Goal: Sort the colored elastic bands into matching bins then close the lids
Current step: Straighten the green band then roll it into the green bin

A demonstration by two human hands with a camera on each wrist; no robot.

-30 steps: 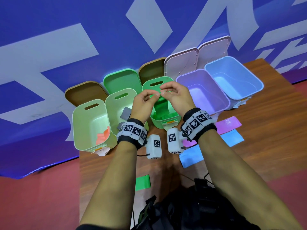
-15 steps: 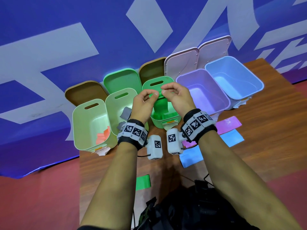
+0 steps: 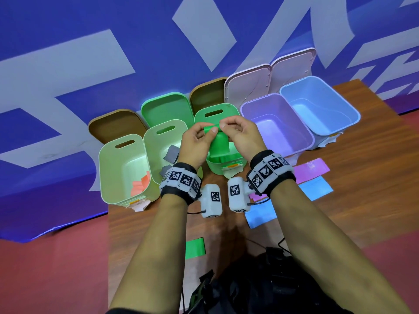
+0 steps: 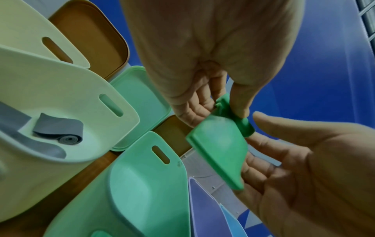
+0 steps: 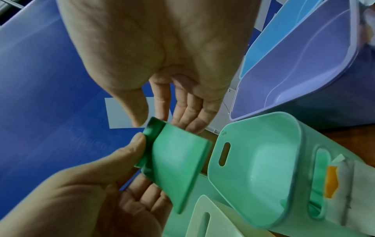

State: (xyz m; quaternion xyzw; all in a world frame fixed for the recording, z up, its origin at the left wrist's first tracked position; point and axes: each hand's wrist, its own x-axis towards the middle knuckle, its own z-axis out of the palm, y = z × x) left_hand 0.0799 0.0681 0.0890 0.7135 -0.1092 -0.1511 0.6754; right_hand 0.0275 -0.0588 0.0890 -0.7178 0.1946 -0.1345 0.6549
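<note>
A green elastic band (image 3: 219, 141) hangs over the open green bin (image 3: 223, 165), with its top edge rolled. My left hand (image 3: 199, 138) pinches the left end of that roll between thumb and fingers, and my right hand (image 3: 238, 132) pinches the right end. The left wrist view shows the green band (image 4: 221, 147) between my left thumb and fingers, and the right wrist view shows the green band (image 5: 176, 162) the same way. A second green band (image 3: 195, 247) lies flat near the table's front edge. Pink (image 3: 311, 169) and blue (image 3: 316, 190) bands lie at the right.
Five open bins stand in a row: pale green with orange bands (image 3: 122, 168), pale green with grey bands (image 3: 163, 143), green, purple (image 3: 275, 123), blue (image 3: 319, 105). Their lids lean against the blue backdrop. Another blue band (image 3: 260, 216) lies under my right wrist.
Both hands stayed over the green bin and dropped slightly. The band's top edge is now rolled up further between my fingertips.
</note>
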